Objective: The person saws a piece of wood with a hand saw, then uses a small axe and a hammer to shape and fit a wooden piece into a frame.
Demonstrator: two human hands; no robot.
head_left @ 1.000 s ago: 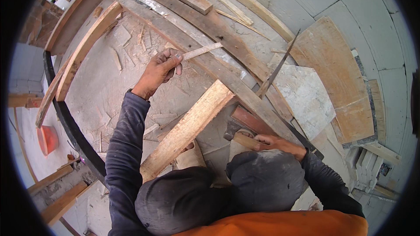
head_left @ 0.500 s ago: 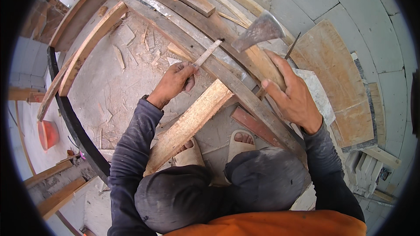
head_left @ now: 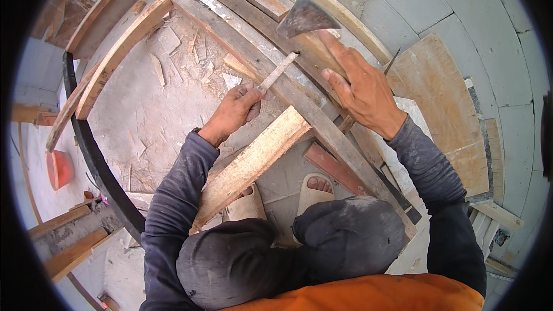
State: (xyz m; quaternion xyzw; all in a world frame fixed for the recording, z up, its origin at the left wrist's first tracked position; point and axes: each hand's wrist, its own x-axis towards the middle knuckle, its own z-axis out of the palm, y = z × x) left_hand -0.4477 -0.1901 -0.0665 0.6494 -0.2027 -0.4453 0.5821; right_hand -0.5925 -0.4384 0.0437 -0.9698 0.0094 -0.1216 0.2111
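My left hand (head_left: 235, 114) pinches a short, pale wood strip (head_left: 279, 70) slanting up to the right, its far end resting on the long weathered planks (head_left: 322, 124). My right hand (head_left: 363, 92) is closed round the wooden handle of a hatchet (head_left: 306, 19), whose dark steel head is above the planks, beyond the strip's far end and not touching the strip. A pale thick board (head_left: 253, 167) lies diagonally below my hands, between my left arm and the planks, near my sandalled feet (head_left: 316, 194).
Curved wooden pieces (head_left: 118, 55) and a black curved band (head_left: 95, 161) are at left, with a red bucket (head_left: 60, 171). Wood scraps (head_left: 158, 69) litter the floor (head_left: 127, 124). A plywood sheet (head_left: 446, 98) and grey blocks (head_left: 489, 40) are at right.
My right hand has risen from beside my right foot with the hatchet, now higher and farther forward. My left hand has moved right and down, bringing the strip's end onto the planks.
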